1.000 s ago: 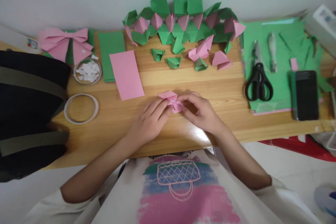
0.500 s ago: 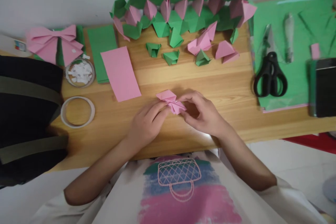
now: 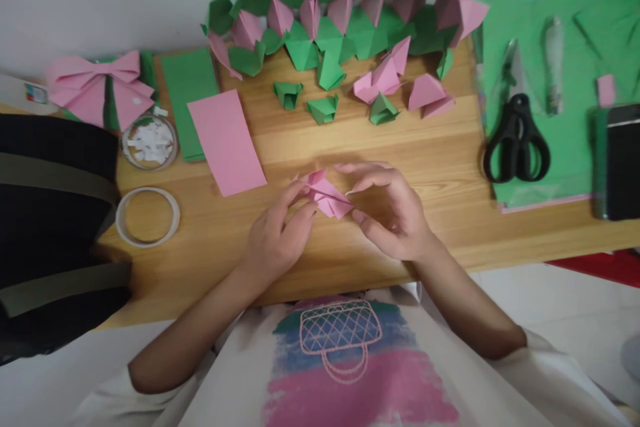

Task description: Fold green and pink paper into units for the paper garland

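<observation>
A small pink folded paper (image 3: 327, 199) is held just above the wooden table, near its front edge. My left hand (image 3: 281, 230) pinches its left side between thumb and fingers. Close to its right tip is my right hand (image 3: 393, 213), its curved fingers and thumb apart. A thin white sliver (image 3: 349, 193) shows at the right index fingertip; whether it sticks to the finger or to the paper I cannot tell. Behind my hands lie several small folded pieces, among them a green one (image 3: 323, 109) and a pink one (image 3: 430, 95).
A pink sheet (image 3: 227, 143) overlaps green sheets (image 3: 187, 73) at the left, near a dish of white scraps (image 3: 150, 142) and a tape roll (image 3: 148, 188). Along the wall stands a green-and-pink paper chain (image 3: 330, 33). Black scissors (image 3: 517, 140) lie right; a black bag (image 3: 55, 233) sits left.
My right thumb and fingers have spread and come away from the pink folded paper. My left hand keeps hold, its grip slightly shifted, and the paper has turned a little.
</observation>
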A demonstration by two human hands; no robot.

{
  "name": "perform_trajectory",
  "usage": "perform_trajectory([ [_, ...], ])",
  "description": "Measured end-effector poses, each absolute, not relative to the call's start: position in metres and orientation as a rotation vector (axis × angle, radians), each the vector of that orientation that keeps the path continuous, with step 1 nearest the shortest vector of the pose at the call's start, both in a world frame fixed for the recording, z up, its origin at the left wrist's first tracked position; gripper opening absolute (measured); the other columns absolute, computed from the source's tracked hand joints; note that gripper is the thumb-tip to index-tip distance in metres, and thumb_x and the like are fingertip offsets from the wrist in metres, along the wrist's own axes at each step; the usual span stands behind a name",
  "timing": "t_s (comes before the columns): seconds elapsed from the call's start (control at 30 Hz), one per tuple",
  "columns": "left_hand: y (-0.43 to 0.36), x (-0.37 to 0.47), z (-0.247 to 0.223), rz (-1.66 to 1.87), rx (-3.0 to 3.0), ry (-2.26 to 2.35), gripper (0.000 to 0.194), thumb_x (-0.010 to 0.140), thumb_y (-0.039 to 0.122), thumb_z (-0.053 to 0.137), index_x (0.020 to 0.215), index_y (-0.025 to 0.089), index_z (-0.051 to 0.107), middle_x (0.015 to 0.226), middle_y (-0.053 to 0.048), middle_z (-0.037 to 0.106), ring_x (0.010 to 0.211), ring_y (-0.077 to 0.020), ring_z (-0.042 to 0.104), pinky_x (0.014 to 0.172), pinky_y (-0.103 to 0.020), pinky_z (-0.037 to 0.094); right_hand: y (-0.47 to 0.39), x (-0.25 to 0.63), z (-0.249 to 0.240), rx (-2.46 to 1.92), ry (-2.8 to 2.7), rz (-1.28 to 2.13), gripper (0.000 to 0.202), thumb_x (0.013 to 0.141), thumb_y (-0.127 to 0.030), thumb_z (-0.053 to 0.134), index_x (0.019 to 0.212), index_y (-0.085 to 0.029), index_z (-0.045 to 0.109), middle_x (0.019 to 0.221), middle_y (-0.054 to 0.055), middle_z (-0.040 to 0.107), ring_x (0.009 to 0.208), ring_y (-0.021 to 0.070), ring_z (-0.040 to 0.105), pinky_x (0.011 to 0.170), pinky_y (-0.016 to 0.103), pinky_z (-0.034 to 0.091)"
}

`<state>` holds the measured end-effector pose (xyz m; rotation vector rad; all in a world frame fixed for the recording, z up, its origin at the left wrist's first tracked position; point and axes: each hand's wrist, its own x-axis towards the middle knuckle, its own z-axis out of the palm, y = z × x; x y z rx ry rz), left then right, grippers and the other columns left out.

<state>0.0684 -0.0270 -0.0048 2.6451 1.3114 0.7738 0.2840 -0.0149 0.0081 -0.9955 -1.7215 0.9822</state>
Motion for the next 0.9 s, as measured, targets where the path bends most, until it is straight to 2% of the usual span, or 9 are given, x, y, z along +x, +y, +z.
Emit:
perform_trajectory([
  [0.07, -0.026, 0.069, -0.004, 0.735, 2.688, 1.275, 0.016, 0.09, 0.012, 0.059, 0.105, 0.015, 0.06, 0.125, -0.015, 0.064, 0.109, -0.0239, 0.067, 0.088, -0.032, 0.056, -0.013, 0.282, 0.01, -0.956, -1.787, 0.984, 0.039, 0.075, -0.005, 0.058, 0.107, -0.025, 0.05, 0.125, 0.01, 0.063, 0.122, 0.0256, 0.058, 0.1, 0.049, 0.046],
  [0.2, -0.024, 0.07, -0.004, 0.68, 2.761, 1.207, 0.018, 0.092, 0.011, 0.055, 0.109, 0.012, 0.059, 0.117, -0.014, 0.069, 0.101, -0.0237, 0.07, 0.085, -0.033, 0.057, -0.011, 0.278, 0.011, -0.901, -1.866, 0.939, 0.043, 0.079, -0.006, 0.055, 0.115, -0.028, 0.047, 0.123, 0.006, 0.065, 0.122, 0.0238, 0.057, 0.102, 0.049, 0.045],
  [0.37, -0.026, 0.068, -0.007, 0.687, 2.769, 1.167, 0.023, 0.091, 0.009, 0.053, 0.113, 0.01, 0.059, 0.118, -0.015, 0.068, 0.108, -0.0257, 0.066, 0.093, -0.038, 0.055, -0.009, 0.279, 0.008, -0.91, -1.94, 0.924, 0.045, 0.076, -0.007, 0.054, 0.115, -0.028, 0.044, 0.129, 0.007, 0.061, 0.131, 0.0259, 0.05, 0.108, 0.052, 0.041],
  [0.53, -0.026, 0.067, -0.008, 0.619, 2.742, 1.113, 0.025, 0.091, 0.007, 0.05, 0.113, 0.009, 0.061, 0.116, -0.016, 0.068, 0.11, -0.0272, 0.063, 0.095, -0.042, 0.054, -0.01, 0.283, 0.0, -1.008, -1.994, 0.938, 0.043, 0.072, -0.009, 0.054, 0.11, -0.024, 0.044, 0.121, 0.011, 0.062, 0.128, 0.0308, 0.051, 0.102, 0.054, 0.044],
  [0.73, -0.025, 0.067, -0.009, 0.606, 2.735, 1.073, 0.028, 0.092, 0.006, 0.045, 0.114, 0.006, 0.062, 0.113, -0.017, 0.068, 0.114, -0.0276, 0.06, 0.098, -0.044, 0.053, -0.011, 0.283, -0.005, -1.02, -1.994, 0.924, 0.042, 0.072, -0.01, 0.054, 0.111, -0.024, 0.045, 0.117, 0.011, 0.062, 0.124, 0.0293, 0.054, 0.1, 0.051, 0.046],
  [0.9, -0.026, 0.067, -0.011, 0.627, 2.72, 1.08, 0.03, 0.093, 0.007, 0.041, 0.114, 0.008, 0.062, 0.117, -0.016, 0.067, 0.116, -0.0279, 0.059, 0.098, -0.045, 0.053, -0.015, 0.282, 0.001, -1.11, -1.952, 0.866, 0.028, 0.078, -0.013, 0.054, 0.104, -0.022, 0.051, 0.104, 0.008, 0.066, 0.104, 0.0252, 0.062, 0.09, 0.045, 0.05],
])
